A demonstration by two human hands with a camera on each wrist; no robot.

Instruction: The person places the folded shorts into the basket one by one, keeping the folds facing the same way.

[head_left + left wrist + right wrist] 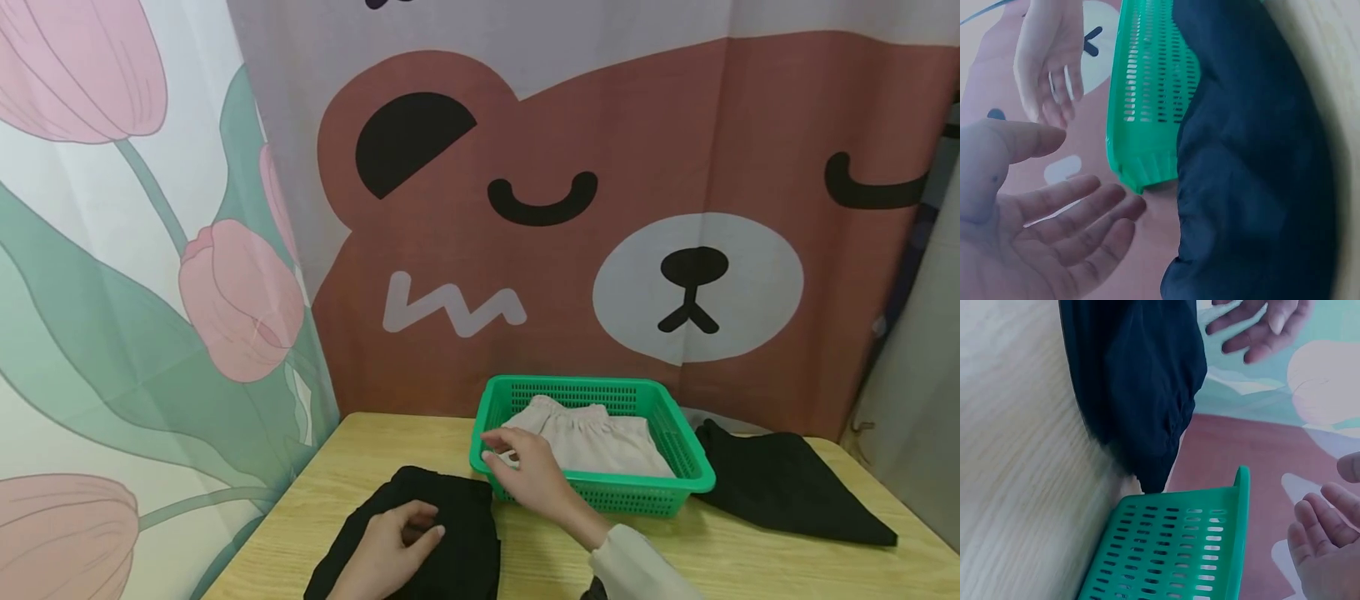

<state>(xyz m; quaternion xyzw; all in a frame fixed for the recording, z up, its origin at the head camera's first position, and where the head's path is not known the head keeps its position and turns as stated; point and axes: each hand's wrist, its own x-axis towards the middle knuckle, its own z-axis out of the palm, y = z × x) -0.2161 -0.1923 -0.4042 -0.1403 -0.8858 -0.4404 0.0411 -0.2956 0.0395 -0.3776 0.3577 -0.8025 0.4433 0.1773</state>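
Note:
A green plastic basket point(637, 481) stands at the back of the table with a folded pale garment point(600, 442), gathered at its top edge, lying inside. To its front left lies a dark folded cloth garment point(468, 521); the left wrist view shows this dark fabric point(1247, 162) close up. Above that garment hovers my left hand point(390, 546), fingers loosely bent and holding nothing. My right hand point(532, 473) is in the air over the basket's front left corner, its fingers relaxed around nothing. The right wrist view shows this right hand point(1332, 544) apart from the basket wall.
Another black folded garment point(795, 492) lies right of the basket, on the wooden table point(570, 558). Behind hangs a curtain point(450, 375) printed with a bear, and a tulip-patterned cloth point(150, 333) hangs on the left. A small dark item point(595, 590) shows below the right sleeve.

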